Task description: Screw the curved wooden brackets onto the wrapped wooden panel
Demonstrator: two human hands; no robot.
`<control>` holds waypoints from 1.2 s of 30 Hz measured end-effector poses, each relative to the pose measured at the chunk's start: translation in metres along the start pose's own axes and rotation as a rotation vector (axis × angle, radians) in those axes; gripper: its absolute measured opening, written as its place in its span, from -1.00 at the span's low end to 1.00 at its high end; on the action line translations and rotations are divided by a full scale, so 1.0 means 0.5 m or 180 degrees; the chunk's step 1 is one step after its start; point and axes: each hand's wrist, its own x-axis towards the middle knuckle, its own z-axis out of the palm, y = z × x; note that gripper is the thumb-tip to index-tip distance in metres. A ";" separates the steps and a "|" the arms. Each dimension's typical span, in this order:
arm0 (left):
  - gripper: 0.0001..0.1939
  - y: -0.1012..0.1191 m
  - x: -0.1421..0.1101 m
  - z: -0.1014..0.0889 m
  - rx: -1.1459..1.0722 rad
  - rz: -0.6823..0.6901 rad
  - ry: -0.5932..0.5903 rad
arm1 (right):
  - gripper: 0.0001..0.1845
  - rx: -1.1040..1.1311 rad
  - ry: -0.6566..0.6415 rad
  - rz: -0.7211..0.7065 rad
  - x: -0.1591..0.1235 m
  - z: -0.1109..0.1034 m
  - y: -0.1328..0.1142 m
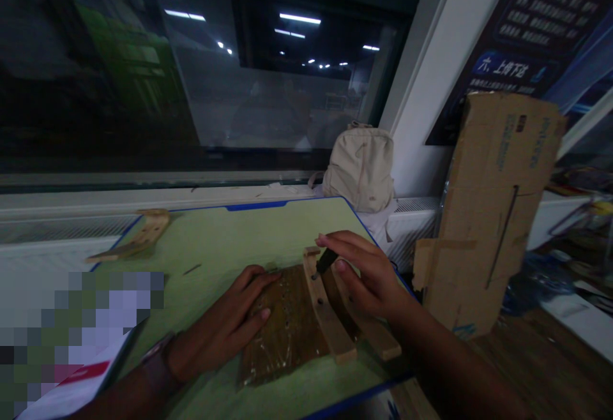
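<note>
A dark wooden board (287,334) with rows of small holes lies on a green mat (225,241). My left hand (225,324) rests flat on the board, fingers stretched out. Two curved pale wooden strips (328,308) sit along the board's right edge. My right hand (366,273) is above them, its fingers pinched on a small dark tool (326,260) whose tip points down at the nearer strip.
Another curved wooden piece (136,238) lies at the mat's far left corner. A beige backpack (361,168) sits on the sill by the window. A tall cardboard box (488,209) stands to the right. Papers (71,382) lie at the near left.
</note>
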 end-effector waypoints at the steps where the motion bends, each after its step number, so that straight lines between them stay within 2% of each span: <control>1: -0.48 -0.001 0.000 0.000 0.0007 -0.0009 0.0000 | -0.48 0.0024 -0.0043 -0.0003 -0.001 0.001 0.000; 4: -0.46 -0.006 -0.001 0.002 0.0019 0.0004 0.0014 | -0.51 0.0096 0.0058 -0.0015 0.000 0.003 0.001; 8: -0.46 -0.012 -0.005 0.006 0.0004 -0.0002 0.0009 | -0.66 0.0133 0.0385 0.0005 0.005 0.004 0.004; 12: -0.48 -0.010 -0.006 0.006 -0.0008 -0.0059 0.0000 | -0.78 0.0016 0.0437 0.0000 0.008 -0.001 0.001; 17: -0.48 -0.003 -0.003 0.002 -0.0040 -0.0068 -0.0055 | -0.65 0.0094 0.0148 -0.0024 0.004 -0.001 0.000; 23: -0.49 -0.005 -0.005 0.001 -0.0055 -0.0099 -0.0026 | -0.67 0.0175 0.0448 -0.0019 0.001 0.006 0.008; 28: -0.50 -0.003 -0.004 0.001 -0.0049 -0.0152 -0.0075 | -0.76 0.0069 0.0307 -0.0010 0.004 -0.001 0.000; 33: -0.49 -0.006 -0.003 0.003 -0.0052 -0.0130 -0.0128 | -0.62 0.0134 0.0076 -0.0008 0.004 -0.001 -0.001; 36: -0.49 -0.008 -0.003 0.003 -0.0042 -0.0120 -0.0103 | -0.62 0.0070 0.0165 -0.0003 0.004 0.002 0.004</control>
